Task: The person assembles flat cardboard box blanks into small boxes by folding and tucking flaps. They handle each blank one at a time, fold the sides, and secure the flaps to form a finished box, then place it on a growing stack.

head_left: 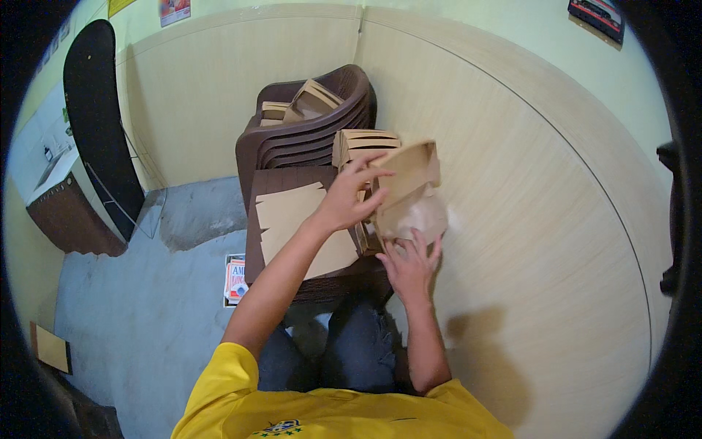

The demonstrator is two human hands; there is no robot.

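Note:
An opened brown cardboard box [418, 212] with a pale inner base stands at the right of the dark brown plastic table, its lid tilted up and back. My right hand [411, 267] grips its near edge, fingertips over the rim. Spread fingers and a raised thumb show on my left hand [349, 194], at the box's left side by the lid; they look apart, with nothing between them. Flat cardboard blanks [292, 219] lie on the table left of my hands. Just behind the box is a stack of folded boxes [365, 140], partly hidden by my left hand.
Stacked brown plastic chairs [307, 139] stand behind the table, with more folded boxes [313, 101] on the seat. A wood-patterned wall [526, 219] runs close along the right. Printed papers [235, 279] sit low at the table's left, above the grey floor [146, 314].

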